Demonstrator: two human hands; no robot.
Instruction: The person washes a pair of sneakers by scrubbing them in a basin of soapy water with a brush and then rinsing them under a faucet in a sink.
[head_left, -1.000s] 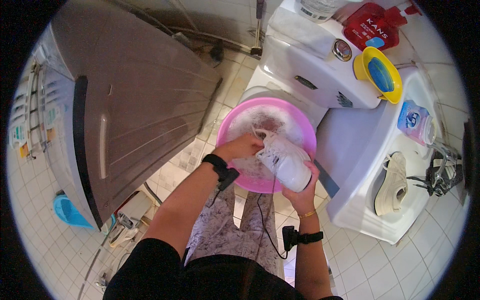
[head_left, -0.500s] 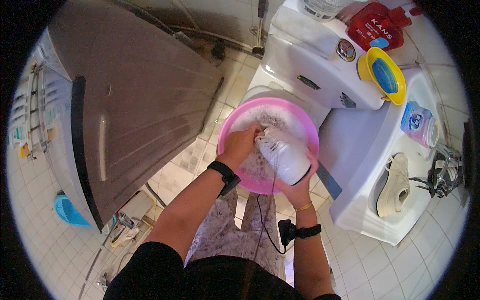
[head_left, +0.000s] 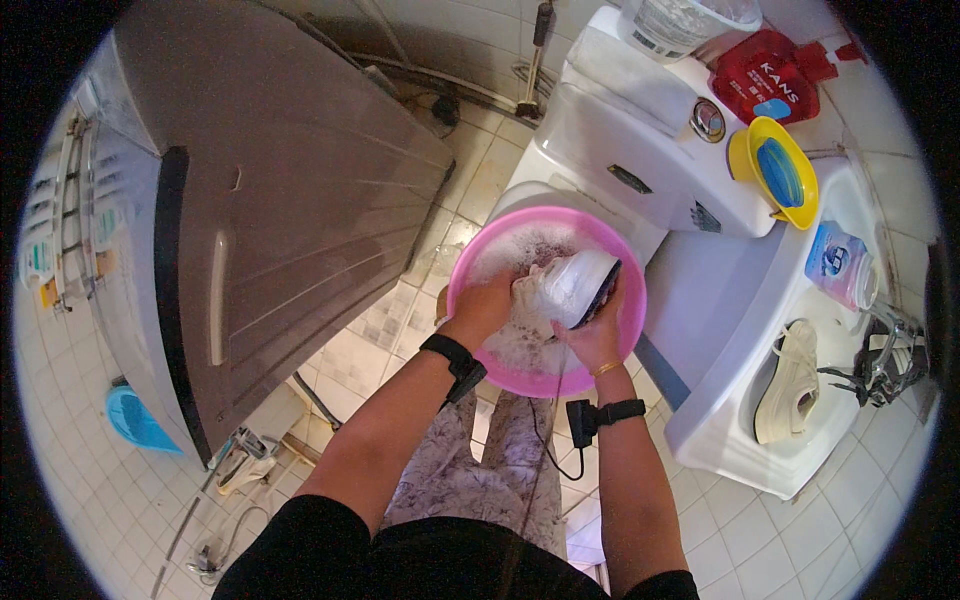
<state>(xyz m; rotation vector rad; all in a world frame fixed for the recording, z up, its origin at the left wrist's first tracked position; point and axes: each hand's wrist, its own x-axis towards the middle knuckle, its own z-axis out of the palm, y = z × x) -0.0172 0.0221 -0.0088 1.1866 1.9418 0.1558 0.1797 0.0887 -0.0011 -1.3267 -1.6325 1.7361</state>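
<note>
A white shoe (head_left: 573, 288) is held over and partly in a pink basin (head_left: 637, 325) of foamy, greyish water (head_left: 525, 350). Wrapped round its right side, my right hand (head_left: 602, 335) grips it near the dark-edged sole. My left hand (head_left: 482, 308) is closed at the shoe's other end, fingers bent in against its upper; the fingertips are hidden by the shoe and foam. The shoe is tilted, sole side toward the right.
The basin stands before a white toilet (head_left: 600, 130). To the right, a sink (head_left: 690, 440) holds another pale shoe (head_left: 787, 385) and a bottle (head_left: 840, 265). A yellow dish with a blue insert (head_left: 780, 170) sits on the tank. A brown panel (head_left: 290, 220) fills the left.
The shoe has turned, its right end swinging up and away, and more of the dark sole edge shows. My right hand has moved up with it. My left hand stays at the other end.
</note>
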